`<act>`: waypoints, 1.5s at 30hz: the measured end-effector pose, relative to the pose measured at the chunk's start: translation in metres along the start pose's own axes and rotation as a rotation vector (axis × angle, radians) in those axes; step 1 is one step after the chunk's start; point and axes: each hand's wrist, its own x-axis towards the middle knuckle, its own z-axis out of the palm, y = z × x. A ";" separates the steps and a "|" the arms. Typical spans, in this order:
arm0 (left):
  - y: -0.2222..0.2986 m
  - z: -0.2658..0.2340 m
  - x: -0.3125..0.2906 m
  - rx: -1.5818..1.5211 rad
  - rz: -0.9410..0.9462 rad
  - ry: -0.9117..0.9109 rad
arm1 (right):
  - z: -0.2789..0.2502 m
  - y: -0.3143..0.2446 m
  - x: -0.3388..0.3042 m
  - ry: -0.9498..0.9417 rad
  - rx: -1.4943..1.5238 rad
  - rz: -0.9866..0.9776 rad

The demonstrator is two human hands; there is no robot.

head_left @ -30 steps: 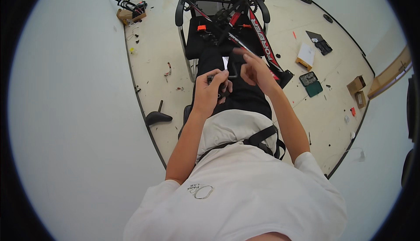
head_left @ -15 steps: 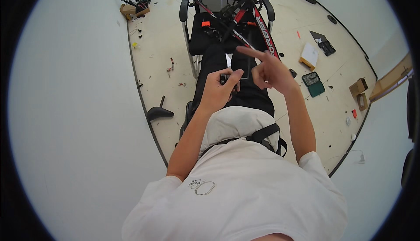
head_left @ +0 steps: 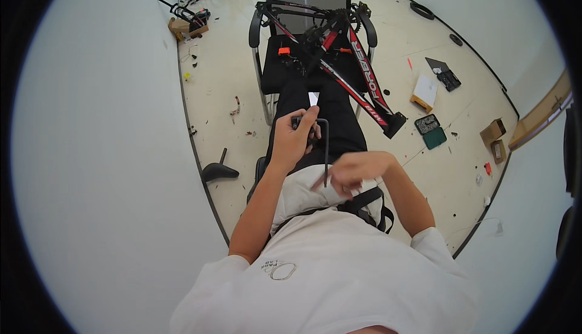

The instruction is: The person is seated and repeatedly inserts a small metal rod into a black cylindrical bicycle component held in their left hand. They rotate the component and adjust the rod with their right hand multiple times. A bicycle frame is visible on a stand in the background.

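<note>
My left hand (head_left: 291,140) is closed around a small black bike part (head_left: 296,122), its thumb on top; most of the part is hidden in the fingers. From it an L-shaped hex key (head_left: 327,152) sticks out to the right, its long arm hanging toward my lap. Blurred by motion, my right hand (head_left: 357,170) is beside the lower end of that arm with fingers apart. Whether a fingertip touches the key I cannot tell. Beyond my knees, a black, red and white bike frame (head_left: 351,88) lies across a black office chair (head_left: 276,79).
An orange object (head_left: 284,50) lies on the chair seat. On the floor are a black saddle (head_left: 219,171) to the left, and an opened green case (head_left: 434,138), a white and yellow box (head_left: 424,94), a black tool case (head_left: 448,79) and cardboard boxes (head_left: 492,131) to the right.
The hex key has swung from pointing away to hanging toward my lap. My right hand has come down and nearer to me. My left hand, still around the black part, sits slightly lower.
</note>
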 end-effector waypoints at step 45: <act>-0.017 -0.001 -0.003 -0.063 0.071 -0.058 | 0.012 -0.063 -0.005 0.323 0.176 -0.341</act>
